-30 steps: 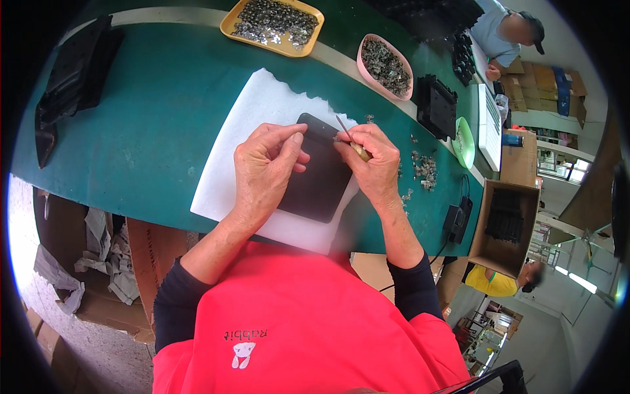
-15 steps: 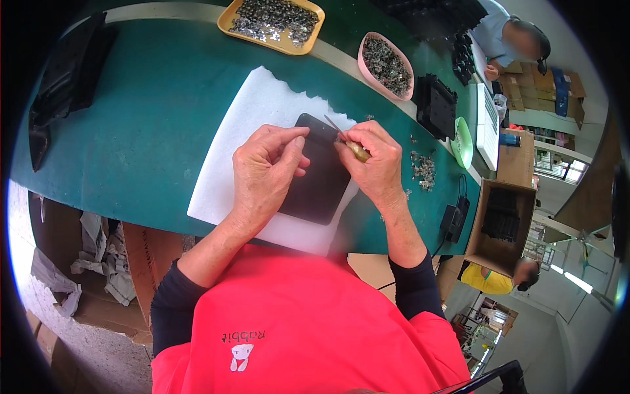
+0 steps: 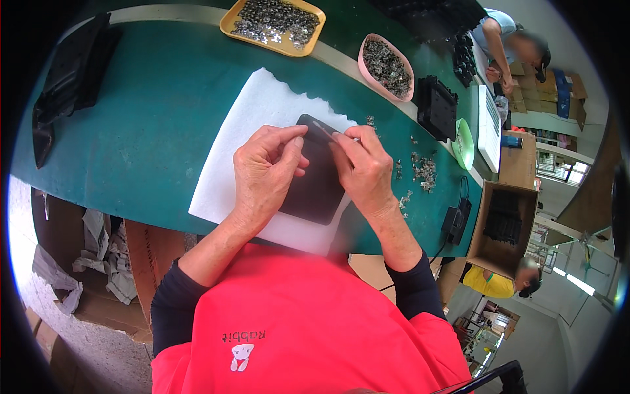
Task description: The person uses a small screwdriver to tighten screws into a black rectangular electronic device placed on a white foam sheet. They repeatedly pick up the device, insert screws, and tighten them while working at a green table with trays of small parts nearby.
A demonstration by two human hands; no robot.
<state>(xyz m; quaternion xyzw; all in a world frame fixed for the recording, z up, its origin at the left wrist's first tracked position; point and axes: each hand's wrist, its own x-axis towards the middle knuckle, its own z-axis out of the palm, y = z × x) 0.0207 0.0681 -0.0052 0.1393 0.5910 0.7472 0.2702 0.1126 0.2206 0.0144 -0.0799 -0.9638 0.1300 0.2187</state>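
Note:
A dark flat rectangular panel (image 3: 312,197) with rounded corners lies on a white foam sheet (image 3: 230,144) with a ragged far edge. My left hand (image 3: 266,167) is over the panel's left side, thumb and forefinger closed together near its far end. Anything between those fingertips is too small to make out. On the other side, my right hand (image 3: 366,174) pinches a thin pointed tool (image 3: 321,127), whose slender tip reaches over the panel's far end toward my left fingertips. The tool's handle is hidden in my right hand.
Small metal clips (image 3: 425,172) lie scattered on the green table (image 3: 157,131), right of the foam. Farther off stand a yellow tray (image 3: 318,36) and a pink bowl (image 3: 362,62) of small metal parts, plus a green bowl (image 3: 464,146). Black plastic parts (image 3: 72,72) lie far left.
My right hand has turned and shifted slightly; the tool's yellowish handle, visible before, is now hidden, and its tip is lower over the panel. My left hand stays nearly in place.

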